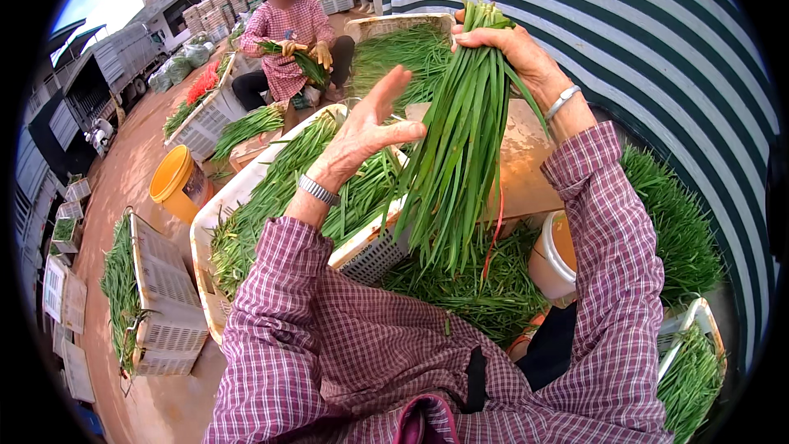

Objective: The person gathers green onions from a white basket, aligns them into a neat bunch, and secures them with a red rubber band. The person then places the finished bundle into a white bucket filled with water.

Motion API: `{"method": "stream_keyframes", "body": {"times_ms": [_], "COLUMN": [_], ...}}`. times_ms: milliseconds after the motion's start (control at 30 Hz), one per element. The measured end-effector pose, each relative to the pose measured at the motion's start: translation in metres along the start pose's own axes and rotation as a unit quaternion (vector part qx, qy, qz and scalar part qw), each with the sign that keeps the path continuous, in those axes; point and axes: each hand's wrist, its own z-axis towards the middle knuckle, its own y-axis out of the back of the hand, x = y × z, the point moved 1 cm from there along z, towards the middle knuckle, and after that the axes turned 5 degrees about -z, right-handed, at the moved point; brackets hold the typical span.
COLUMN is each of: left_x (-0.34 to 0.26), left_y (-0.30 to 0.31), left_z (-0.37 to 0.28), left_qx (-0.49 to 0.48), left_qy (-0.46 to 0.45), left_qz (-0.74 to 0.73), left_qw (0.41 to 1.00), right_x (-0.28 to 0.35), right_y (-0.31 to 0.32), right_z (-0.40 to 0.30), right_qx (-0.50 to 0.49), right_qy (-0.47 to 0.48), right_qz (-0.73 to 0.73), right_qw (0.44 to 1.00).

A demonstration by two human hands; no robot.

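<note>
My right hand [499, 43] grips a thick bunch of garlic chives [462, 154] near its pale cut ends. The bunch hangs with its long green leaves pointing down. To the left of it my left hand [376, 123] is raised with fingers apart and nothing in it. Below that hand is a white plastic crate [206, 259] holding loose chives [271, 209]. A wooden board [527, 154] lies behind the bunch, with a thin red strip [493, 234] hanging by its front edge. Scattered leaves [456, 296] cover the ground before my knees.
Another person [286, 37] in gloves holds chives at the back. A yellow bucket [175, 182] and a chive-filled crate [169, 296] stand left. On the right are a white bucket [555, 253], piled chives [666, 222] and a striped tarp [616, 43]. A truck [126, 58] is farther off.
</note>
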Motion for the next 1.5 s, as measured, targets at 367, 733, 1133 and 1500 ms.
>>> {"method": "stream_keyframes", "body": {"times_ms": [367,733,1133,1500], "left_x": [0.076,0.097,0.105,0.097], "left_y": [-0.125,-0.135,-0.161,-0.234], "left_z": [-0.035,-0.039,-0.048,-0.084], "left_qx": [-0.156,-0.164,-0.269,-0.276], "left_qy": [0.123,0.032,0.018,0.088], "left_qz": [-0.416,-0.615,-0.658,-0.728], "left_qw": [0.887,0.771,0.703,0.621], "right_x": [-0.071,-0.104,-0.148,-0.109], "right_y": [-0.056,0.028,0.033,0.087], "right_z": [-0.018,-0.097,-0.252,-0.276], "right_qx": [0.068,0.149,0.141,0.141], "right_qy": [-0.079,-0.113,-0.146,-0.135], "right_qz": [-0.251,-0.206,-0.243,-0.381], "right_qw": [0.962,0.960,0.948,0.904]}}
